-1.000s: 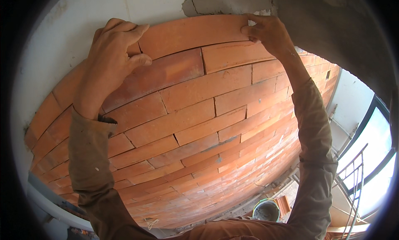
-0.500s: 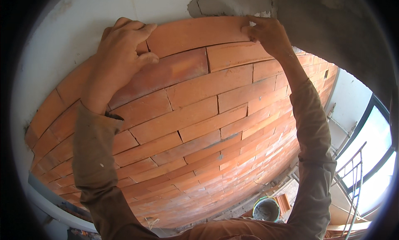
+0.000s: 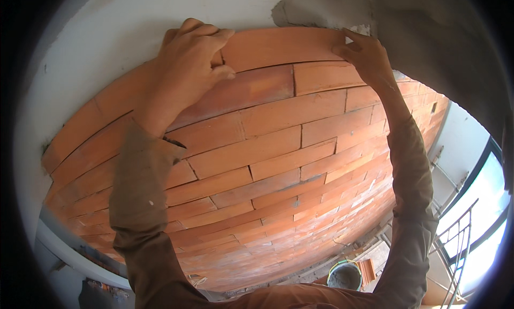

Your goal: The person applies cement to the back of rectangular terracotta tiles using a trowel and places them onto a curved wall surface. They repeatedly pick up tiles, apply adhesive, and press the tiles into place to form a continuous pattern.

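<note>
A long, flat orange terracotta brick tile (image 3: 284, 46) lies in the top row of the brick-faced wall. My left hand (image 3: 184, 68) is closed over its left end, at the joint with the neighbouring tile; the fingers reach along the upper edge and the thumb is below. At the right end of the same tile, my right hand (image 3: 367, 57) grips it between thumb and fingers. A darker reddish tile (image 3: 243, 92) sits directly underneath, with a thin dark gap between the two rows.
White wall (image 3: 107, 36) and grey rough plaster (image 3: 428, 46) border the top row. Low at the right stand a bucket (image 3: 344, 276) of grey material and stacked tiles (image 3: 367, 271). A metal frame (image 3: 458, 239) stands near a bright window (image 3: 476, 191). Rubble (image 3: 104, 287) lies lower left.
The view has shifted, so the wall and both hands appear farther right. Both hands keep their places at the ends of the top tile.
</note>
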`<action>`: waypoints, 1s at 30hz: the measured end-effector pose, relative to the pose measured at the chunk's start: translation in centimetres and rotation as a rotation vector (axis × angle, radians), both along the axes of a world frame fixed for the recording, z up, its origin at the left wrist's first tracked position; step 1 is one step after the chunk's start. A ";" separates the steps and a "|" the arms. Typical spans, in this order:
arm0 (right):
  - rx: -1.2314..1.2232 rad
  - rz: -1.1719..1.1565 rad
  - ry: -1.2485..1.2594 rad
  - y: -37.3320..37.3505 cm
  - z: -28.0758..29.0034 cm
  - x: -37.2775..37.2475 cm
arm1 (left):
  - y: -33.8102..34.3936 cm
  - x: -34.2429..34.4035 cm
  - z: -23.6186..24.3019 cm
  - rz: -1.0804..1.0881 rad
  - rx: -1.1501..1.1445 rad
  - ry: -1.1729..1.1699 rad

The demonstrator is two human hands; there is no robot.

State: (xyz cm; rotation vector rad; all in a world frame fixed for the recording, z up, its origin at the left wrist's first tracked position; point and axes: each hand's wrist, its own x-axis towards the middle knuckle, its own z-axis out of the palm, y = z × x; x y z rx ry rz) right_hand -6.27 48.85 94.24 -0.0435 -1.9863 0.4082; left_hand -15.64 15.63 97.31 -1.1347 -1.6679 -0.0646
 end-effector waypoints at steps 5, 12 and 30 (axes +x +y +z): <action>-0.030 -0.024 -0.010 0.1 -0.5 0.2 | -0.7 -0.7 -0.4 -0.035 0.104 0.082; -0.060 0.014 0.009 0.5 -1.4 -0.1 | -1.5 -0.4 -0.5 -0.030 0.148 0.031; 0.209 -0.248 0.453 0.3 -11.4 -2.4 | 1.0 0.8 -8.9 -0.076 0.209 0.130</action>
